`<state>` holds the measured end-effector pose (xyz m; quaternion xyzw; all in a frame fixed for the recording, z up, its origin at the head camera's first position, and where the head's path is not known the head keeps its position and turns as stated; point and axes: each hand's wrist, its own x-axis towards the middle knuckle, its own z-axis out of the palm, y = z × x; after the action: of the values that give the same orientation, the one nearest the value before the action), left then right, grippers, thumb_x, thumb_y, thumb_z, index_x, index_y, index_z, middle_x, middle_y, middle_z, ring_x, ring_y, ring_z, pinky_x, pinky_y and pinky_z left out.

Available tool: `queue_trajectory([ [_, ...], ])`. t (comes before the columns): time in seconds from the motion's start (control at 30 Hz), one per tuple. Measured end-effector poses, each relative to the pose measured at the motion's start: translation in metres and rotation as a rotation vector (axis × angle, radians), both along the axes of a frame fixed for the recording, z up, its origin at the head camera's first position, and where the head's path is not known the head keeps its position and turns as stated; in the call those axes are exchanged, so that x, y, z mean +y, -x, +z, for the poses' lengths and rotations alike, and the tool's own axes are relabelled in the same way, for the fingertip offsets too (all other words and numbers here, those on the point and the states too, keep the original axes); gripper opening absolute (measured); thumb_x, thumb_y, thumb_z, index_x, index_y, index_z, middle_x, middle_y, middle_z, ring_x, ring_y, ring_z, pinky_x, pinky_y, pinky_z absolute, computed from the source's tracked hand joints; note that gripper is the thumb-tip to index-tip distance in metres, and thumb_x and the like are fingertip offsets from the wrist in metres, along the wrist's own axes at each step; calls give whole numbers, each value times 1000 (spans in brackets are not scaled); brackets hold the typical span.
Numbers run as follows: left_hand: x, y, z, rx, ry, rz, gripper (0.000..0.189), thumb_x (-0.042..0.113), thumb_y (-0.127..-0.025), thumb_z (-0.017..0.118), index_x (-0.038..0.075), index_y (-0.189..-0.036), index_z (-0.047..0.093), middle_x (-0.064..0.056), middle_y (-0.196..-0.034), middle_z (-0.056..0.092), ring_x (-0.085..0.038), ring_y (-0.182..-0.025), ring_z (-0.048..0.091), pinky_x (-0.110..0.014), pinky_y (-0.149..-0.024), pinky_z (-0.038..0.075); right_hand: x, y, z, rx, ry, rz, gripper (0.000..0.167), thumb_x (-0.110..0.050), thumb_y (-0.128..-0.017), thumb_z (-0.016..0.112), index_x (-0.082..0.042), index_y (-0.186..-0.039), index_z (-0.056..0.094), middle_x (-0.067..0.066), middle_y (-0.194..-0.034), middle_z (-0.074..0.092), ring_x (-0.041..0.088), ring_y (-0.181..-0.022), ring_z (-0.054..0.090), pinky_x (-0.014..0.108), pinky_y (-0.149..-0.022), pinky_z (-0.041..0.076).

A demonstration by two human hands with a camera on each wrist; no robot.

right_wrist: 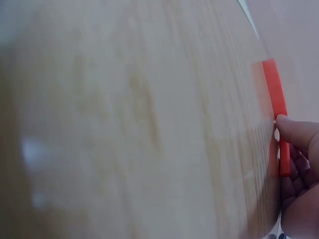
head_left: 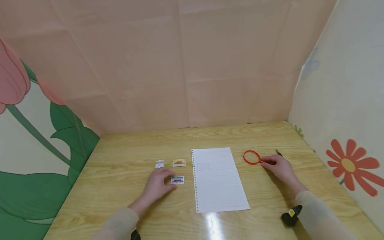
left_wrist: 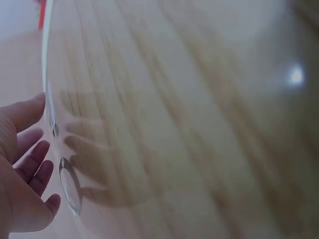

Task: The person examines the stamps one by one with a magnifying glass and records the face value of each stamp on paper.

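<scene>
Right-hand grip, head view: the right hand (head_left: 280,168) pinches the magnifying glass (head_left: 259,162) by its handle, right of the lined paper (head_left: 222,183).
Left-hand grip: the left hand (head_left: 157,184) has thumb and forefinger apart around the left end of the blue stamp (head_left: 177,180), gripping nothing; whether they touch it I cannot tell.
Handling: a light pinch should leave the round rim easy to tilt; a thin stamp is probably best steadied by its edges, off the printed face.
Stamps: small flat oblongs; yellow stamp (head_left: 179,163) and white stamp (head_left: 159,163) lie beyond the blue.
Paper: smooth, ruled, punched down its left edge, faintly handwritten.
Table (head_left: 114,166): glossy wood grain.
Left wrist view: loosely bent fingers, reflective tabletop; no stamp shows.
Right wrist view: red plastic-looking bar, edge-on, thumb against its side.
</scene>
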<state>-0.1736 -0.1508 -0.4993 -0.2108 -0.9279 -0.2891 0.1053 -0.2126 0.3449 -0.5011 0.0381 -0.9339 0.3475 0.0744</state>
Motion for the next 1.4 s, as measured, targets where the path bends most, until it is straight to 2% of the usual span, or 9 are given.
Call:
queue_trajectory([
  [0.17,-3,4,1,-14,1,9,36,17,-68,91,4,-98,75,-7,-98,70,-29,-99,60,-46,-93,48,-1,0,0,2,-17,-9,23,-17,-91,74,0,-107,74,18,-106,71,35,-98,63,45,-83,49],
  [0.4,-4,7,3,-38,29,35,31,15,-68,91,7,-93,75,-5,-95,71,-28,-99,60,-45,-94,47,-2,1,-2,23,-41,-25,18,-15,-89,75,-2,-101,75,15,-99,72,30,-91,63,41,-78,50],
  [0.67,-4,9,4,-67,25,41,27,16,-69,90,10,-91,76,-2,-95,71,-26,-99,60,-43,-93,48,-4,2,-4,33,-58,-43,15,-14,-90,74,-1,-97,75,13,-94,71,27,-86,62,41,-75,49],
  [0.83,-5,9,5,-76,23,30,25,16,-70,90,11,-90,76,0,-93,70,-24,-97,60,-43,-91,49,-12,0,1,40,-46,-29,17,-17,-90,74,-3,-98,75,11,-95,71,22,-85,61,36,-73,50],
  [1.0,-6,10,4,-67,25,15,23,17,-71,90,12,-89,76,1,-93,70,-24,-95,60,-44,-89,50,-38,-1,12,85,7,42,14,-17,-87,78,-5,-94,76,9,-92,70,20,-81,59,29,-65,50],
  [1.2,-8,10,2,-73,4,3,24,17,-70,90,12,-89,76,0,-93,70,-25,-96,60,-45,-89,50,-84,-5,22,125,21,141,8,-8,-83,80,-8,-90,76,3,-89,67,19,-82,57,32,-70,49],
  [1.37,-10,11,-1,-10,4,-26,25,16,-69,90,10,-88,75,-1,-91,70,-25,-92,60,-44,-85,51,-124,-5,17,165,46,272,12,-1,-81,79,-12,-86,76,-6,-81,63,14,-76,54,29,-68,47],
  [1.4,-10,12,-1,-16,-3,-26,25,16,-69,90,10,-88,75,-1,-91,70,-25,-92,60,-44,-85,51,-132,-4,15,184,52,305,13,-1,-80,80,-12,-85,75,-7,-80,63,13,-76,54,28,-67,47],
])
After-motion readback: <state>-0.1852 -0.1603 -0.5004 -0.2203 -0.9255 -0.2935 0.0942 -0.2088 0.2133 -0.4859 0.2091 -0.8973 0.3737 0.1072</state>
